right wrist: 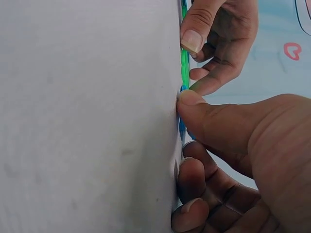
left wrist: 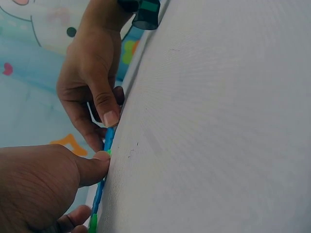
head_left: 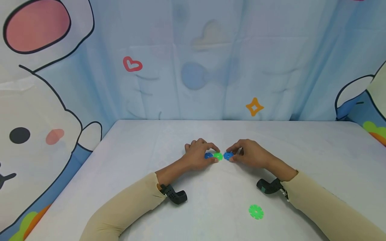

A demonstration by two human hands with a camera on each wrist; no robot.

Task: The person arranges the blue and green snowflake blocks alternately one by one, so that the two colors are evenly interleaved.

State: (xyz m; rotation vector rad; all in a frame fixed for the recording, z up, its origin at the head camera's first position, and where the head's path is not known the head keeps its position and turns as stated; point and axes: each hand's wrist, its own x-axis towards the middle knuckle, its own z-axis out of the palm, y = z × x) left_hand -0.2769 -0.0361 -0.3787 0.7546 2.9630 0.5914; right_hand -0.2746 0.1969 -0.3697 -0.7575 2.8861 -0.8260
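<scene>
Near the middle of the white table [head_left: 316,157], the person's two hands meet over a short row of flat, flower-shaped plastic discs. The left hand [head_left: 199,154] has its fingers curled over a blue disc [head_left: 208,155] and pinches it between thumb and fingertips; most of that disc is hidden beneath the fingers. Beside it lies a green disc [head_left: 218,156], in the gap between the two hands, and whether it is slotted into its neighbours or only touches them cannot be made out from the head view. The right hand [head_left: 250,154] pinches a second blue disc [head_left: 228,155] with its thumb and forefinger, the remaining fingers curled under against the table.

The wrist views see the discs edge-on only — thin strips of blue and green at the rim of the table surface — so their shape and how they join stay unclear. In the left wrist view a thumb presses where blue and green meet; in the right wrist view the right thumb lies flat against the blue edge, with green just beyond it under the other hand's fingertip.

A loose green disc [head_left: 256,212] lies apart — nearer the person, beside the right forearm. A cartoon-printed cloth backdrop [head_left: 211,60] hangs behind the table.
</scene>
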